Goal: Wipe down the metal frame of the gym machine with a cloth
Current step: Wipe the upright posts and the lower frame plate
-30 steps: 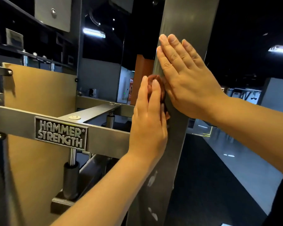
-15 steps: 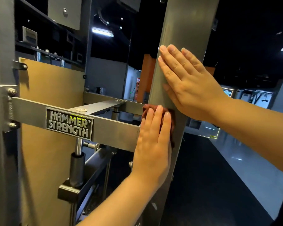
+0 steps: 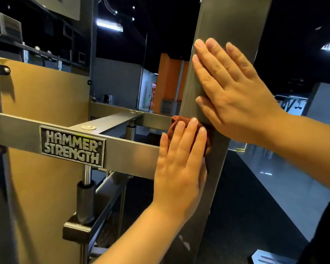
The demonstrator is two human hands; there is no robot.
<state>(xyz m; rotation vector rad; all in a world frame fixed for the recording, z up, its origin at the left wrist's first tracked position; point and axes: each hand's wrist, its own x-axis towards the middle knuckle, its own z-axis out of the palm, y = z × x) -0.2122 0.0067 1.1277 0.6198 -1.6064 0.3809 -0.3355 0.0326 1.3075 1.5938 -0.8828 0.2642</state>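
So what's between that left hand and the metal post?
A bunched brown cloth, pressed onto the post under the left hand, seen in the head view.

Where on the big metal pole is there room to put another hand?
The post is bare above the right hand and again below the left hand. The crossbar is free between the Hammer Strength plate and the left hand. The middle is crowded: both hands and the cloth bunch together.

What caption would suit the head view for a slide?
Left hand presses a reddish-brown cloth against the upright metal post while the right hand rests flat above it.
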